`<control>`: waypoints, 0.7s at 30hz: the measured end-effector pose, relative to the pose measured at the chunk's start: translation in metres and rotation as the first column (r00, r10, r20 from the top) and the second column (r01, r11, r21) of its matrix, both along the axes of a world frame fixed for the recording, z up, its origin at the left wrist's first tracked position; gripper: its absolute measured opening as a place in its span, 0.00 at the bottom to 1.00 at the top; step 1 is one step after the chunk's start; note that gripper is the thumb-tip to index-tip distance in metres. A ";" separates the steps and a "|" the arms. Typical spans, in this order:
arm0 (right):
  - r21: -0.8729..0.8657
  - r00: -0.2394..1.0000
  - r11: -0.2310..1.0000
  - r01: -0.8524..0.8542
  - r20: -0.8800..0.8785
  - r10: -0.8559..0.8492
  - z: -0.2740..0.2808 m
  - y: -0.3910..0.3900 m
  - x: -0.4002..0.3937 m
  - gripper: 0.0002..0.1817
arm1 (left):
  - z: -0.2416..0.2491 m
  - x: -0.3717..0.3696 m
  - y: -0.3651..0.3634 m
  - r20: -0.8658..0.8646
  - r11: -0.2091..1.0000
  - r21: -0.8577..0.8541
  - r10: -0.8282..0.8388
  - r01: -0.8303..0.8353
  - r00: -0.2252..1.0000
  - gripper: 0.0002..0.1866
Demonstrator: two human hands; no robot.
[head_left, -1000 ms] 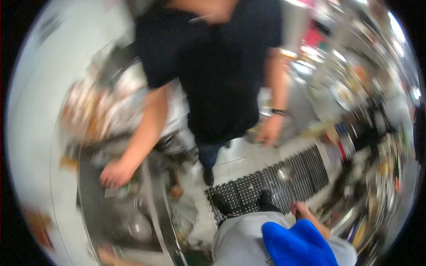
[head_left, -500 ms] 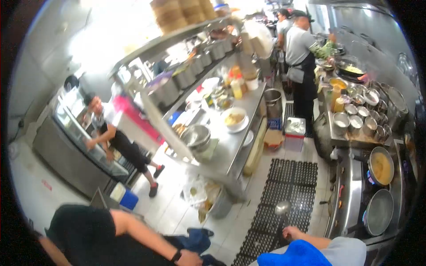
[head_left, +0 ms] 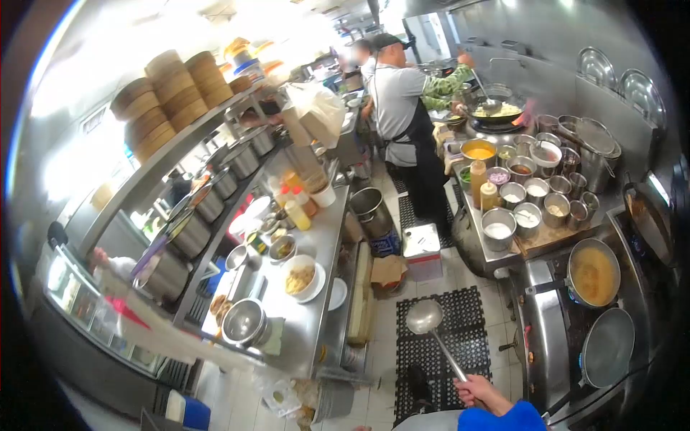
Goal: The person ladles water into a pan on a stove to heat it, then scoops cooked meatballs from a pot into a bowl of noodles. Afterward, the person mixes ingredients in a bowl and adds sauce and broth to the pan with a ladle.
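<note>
My right hand point(head_left: 477, 392) is closed around the handle of a metal ladle point(head_left: 425, 317). The ladle's wide round bowl points away from me, above the black floor mat point(head_left: 471, 322). Bright blue cloth point(head_left: 499, 418) covers part of my forearm's lower end in the picture. My left hand does not show. To the right of my right hand, a grey pan point(head_left: 608, 348) sits on the stove with no food visible in it. Behind it stands a pan of yellow-brown liquid point(head_left: 594, 273).
A co-worker point(head_left: 399, 108) in a black apron stands ahead, at a wok point(head_left: 496, 108) of pale food. Metal pots point(head_left: 498, 228) and squeeze bottles crowd the right counter. On the left, a steel counter point(head_left: 305, 244) bears bowls and bottles. A lidded box point(head_left: 422, 248) stands on the floor.
My view has shifted, and the ladle shows higher and farther left, still in my right hand. The black-clothed person at lower left has left the view.
</note>
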State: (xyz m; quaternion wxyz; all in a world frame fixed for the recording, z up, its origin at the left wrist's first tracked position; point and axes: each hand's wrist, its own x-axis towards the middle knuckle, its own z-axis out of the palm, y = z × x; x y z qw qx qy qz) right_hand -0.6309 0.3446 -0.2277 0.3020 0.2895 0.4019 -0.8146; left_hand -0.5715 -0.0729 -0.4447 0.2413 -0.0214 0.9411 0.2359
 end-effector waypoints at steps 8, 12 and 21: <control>0.409 0.947 0.863 0.298 -0.237 -0.214 0.081 0.027 -0.007 0.17 | -0.079 -0.302 0.043 0.304 0.919 -0.252 -0.222 0.303 0.926 0.23; 0.378 0.781 0.685 0.623 -0.262 -0.567 0.113 0.026 -0.011 0.17 | -0.059 -0.411 0.117 0.079 0.964 0.148 -0.236 0.223 0.969 0.15; 0.548 0.421 0.178 0.818 -0.357 -0.834 0.088 0.076 0.023 0.17 | 0.175 -0.494 0.410 -0.165 0.562 0.712 -0.449 0.421 0.878 0.11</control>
